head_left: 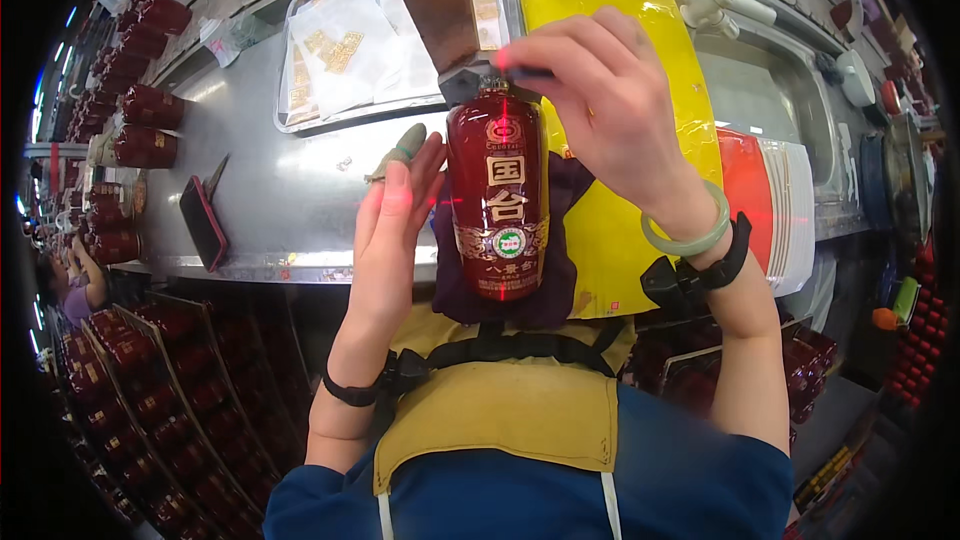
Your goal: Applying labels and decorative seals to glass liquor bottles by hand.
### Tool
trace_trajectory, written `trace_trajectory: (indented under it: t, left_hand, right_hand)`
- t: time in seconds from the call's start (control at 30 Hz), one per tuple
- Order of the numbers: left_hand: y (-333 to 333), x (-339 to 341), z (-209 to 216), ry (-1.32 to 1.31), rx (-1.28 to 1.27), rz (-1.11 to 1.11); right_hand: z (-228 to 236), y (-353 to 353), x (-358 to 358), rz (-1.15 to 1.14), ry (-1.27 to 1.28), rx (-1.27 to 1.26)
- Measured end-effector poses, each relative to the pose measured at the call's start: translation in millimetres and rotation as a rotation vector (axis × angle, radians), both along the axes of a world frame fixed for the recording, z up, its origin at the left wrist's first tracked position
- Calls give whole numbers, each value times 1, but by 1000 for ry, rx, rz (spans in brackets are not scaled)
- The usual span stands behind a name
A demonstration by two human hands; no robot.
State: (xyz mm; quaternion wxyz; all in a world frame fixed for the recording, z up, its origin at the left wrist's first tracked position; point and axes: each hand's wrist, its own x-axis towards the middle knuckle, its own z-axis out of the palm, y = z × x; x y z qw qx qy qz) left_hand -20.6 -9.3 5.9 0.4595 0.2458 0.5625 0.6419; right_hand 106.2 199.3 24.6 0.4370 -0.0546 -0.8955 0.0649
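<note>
A dark red glass bottle (pixel 497 195) with pale printed decoration lies in the middle on a dark purple cloth (pixel 455 285), its neck pointing away from me. My left hand (pixel 385 215) is beside its left side, fingers stretched and holding nothing; green covers (pixel 410 142) sit on its fingertips. I cannot tell whether it touches the glass. Above the bottle's neck, my right hand (pixel 610 100) is closed round a short black handle (pixel 528 72). Black clamp-like parts (pixel 462 83) sit by the neck, below a brown upright post (pixel 425 0). Red light lines cross the bottle and my fingers.
A metal tray (pixel 285 110) with white sheets and gold labels (pixel 343 50) stands beyond my left hand. A phone (pixel 204 223) lies farther left, near several red bottles (pixel 150 105). Yellow sheeting (pixel 680 70) covers the right side, before a sink (pixel 810 140) and a stack of paper (pixel 785 205).
</note>
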Motion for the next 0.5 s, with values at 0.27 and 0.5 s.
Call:
trace_trajectory:
  t: [0.27, 0.5]
  left_hand:
    - [9, 3, -2, 20, -34, 2]
    - [29, 21, -1, 54, 75, 39]
  right_hand:
    - [-17, -64, 51, 250, 52, -575]
    - [-35, -79, 38, 48, 88, -1584]
